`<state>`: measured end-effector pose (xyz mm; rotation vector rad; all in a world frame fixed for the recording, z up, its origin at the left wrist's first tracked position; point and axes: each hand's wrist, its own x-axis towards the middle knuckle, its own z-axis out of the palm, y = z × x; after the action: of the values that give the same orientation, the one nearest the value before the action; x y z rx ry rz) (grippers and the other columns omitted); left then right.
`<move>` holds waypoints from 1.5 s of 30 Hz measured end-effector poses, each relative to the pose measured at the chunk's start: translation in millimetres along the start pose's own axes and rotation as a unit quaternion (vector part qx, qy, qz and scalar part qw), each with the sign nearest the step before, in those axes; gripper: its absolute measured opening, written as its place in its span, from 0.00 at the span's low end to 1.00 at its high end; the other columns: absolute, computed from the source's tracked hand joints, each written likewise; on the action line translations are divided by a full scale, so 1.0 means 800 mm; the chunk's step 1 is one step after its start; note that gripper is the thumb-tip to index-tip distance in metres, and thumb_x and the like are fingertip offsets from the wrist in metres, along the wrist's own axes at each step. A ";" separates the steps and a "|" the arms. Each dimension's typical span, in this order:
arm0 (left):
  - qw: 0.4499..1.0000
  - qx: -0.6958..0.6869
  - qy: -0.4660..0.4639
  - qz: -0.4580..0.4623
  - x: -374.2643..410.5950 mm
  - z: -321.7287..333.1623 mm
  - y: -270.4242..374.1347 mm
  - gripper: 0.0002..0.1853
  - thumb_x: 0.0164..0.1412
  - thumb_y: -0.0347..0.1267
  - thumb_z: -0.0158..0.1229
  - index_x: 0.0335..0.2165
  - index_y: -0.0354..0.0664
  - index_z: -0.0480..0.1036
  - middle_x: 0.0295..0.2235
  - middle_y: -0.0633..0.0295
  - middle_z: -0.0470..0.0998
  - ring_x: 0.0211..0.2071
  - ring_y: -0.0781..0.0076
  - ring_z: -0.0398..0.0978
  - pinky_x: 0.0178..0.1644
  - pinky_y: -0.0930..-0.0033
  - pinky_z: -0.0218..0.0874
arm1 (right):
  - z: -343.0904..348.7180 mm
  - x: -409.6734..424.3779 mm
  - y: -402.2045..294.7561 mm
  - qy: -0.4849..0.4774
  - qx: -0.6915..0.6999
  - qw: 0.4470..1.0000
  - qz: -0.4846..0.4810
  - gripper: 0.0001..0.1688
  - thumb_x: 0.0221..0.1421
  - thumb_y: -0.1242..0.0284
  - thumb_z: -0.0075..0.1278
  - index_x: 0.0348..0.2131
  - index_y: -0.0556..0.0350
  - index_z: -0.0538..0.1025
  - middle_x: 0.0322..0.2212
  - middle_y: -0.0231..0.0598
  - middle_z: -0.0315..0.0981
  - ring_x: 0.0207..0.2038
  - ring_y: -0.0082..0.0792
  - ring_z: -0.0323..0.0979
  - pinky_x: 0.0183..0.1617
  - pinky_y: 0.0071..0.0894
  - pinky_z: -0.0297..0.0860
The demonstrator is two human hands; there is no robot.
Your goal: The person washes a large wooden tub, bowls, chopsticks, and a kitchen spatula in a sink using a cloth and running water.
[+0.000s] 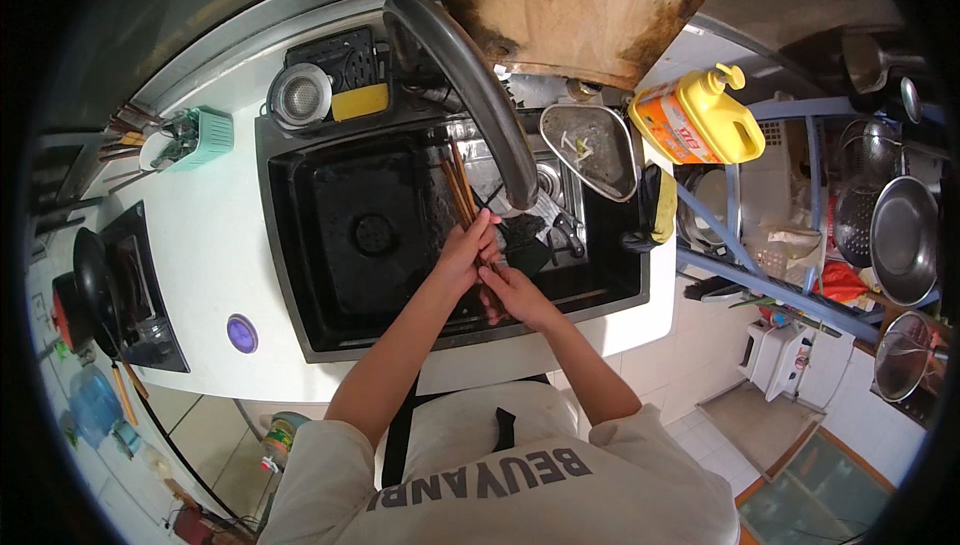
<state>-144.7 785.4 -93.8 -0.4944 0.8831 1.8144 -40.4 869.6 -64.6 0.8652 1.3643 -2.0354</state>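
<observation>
Over the black sink (281, 245), my left hand (466, 248) is closed around the middle of a bundle of brown chopsticks (459, 183). My right hand (517, 296) grips the near end of the same bundle, just below the left one. The far ends point towards the back of the sink, beside the dark curved faucet (480, 87). To the right of the hands, a knife with a black handle (568, 233) and a dark green item lie in the sink. Water drops or wet streaks show on the sink's surface near the chopstick tips.
A metal strainer tray (592, 147) sits at the sink's right corner, by a yellow pump bottle (697, 115) and a yellow-and-black cloth or glove (658, 207). Behind stands a wooden board (592, 4). On the left are a green utensil basket (214, 138) and a purple round object (242, 333).
</observation>
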 end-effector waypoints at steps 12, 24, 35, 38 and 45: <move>0.994 -0.109 0.015 -0.020 0.090 -0.001 0.038 0.20 0.59 0.50 0.50 0.20 0.51 0.59 0.09 0.74 0.49 0.08 0.82 0.44 0.14 0.77 0.40 | -0.022 -0.063 -0.013 0.134 -0.184 0.971 -0.076 0.23 0.62 0.60 0.36 0.27 0.62 0.68 0.18 0.37 0.65 0.19 0.28 0.63 0.25 0.29 0.62; 0.980 0.100 0.108 0.134 0.055 -0.037 0.101 0.28 0.56 0.37 0.56 0.50 0.38 0.55 0.31 0.59 0.67 0.30 0.65 0.70 0.35 0.58 0.66 | -0.097 -0.117 0.001 0.158 -0.033 0.987 0.020 0.21 0.62 0.55 0.35 0.27 0.54 0.65 0.13 0.25 0.54 0.12 0.17 0.53 0.13 0.19 0.52; 0.992 -0.056 0.109 -0.006 0.007 -0.063 0.020 0.11 0.58 0.40 0.54 0.29 0.44 0.67 0.13 0.72 0.57 0.12 0.79 0.56 0.17 0.75 0.49 | -0.091 0.033 0.030 -0.089 -0.072 0.993 0.003 0.26 0.58 0.54 0.43 0.38 0.61 0.73 0.25 0.37 0.73 0.31 0.26 0.72 0.27 0.25 0.69; 0.994 -0.047 0.076 -0.056 -0.023 -0.055 0.060 0.16 0.60 0.42 0.52 0.22 0.46 0.62 0.11 0.74 0.50 0.11 0.84 0.47 0.16 0.78 0.40 | -0.123 0.107 0.074 0.036 -0.535 0.826 -0.173 0.11 0.50 0.68 0.52 0.28 0.59 0.75 0.28 0.42 0.75 0.34 0.39 0.74 0.31 0.39 0.71; 0.985 -0.093 0.018 -0.146 -0.040 -0.055 0.056 0.21 0.61 0.44 0.50 0.16 0.49 0.56 0.11 0.74 0.49 0.10 0.84 0.46 0.15 0.79 0.40 | -0.114 0.183 0.126 0.029 -0.784 0.604 -0.141 0.03 0.39 0.73 0.52 0.19 0.52 0.76 0.22 0.42 0.74 0.31 0.43 0.74 0.32 0.41 0.69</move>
<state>-175.6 722.3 -85.0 -0.7384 0.6299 1.6273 -42.5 908.6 -260.2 -0.1763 2.5309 -0.2342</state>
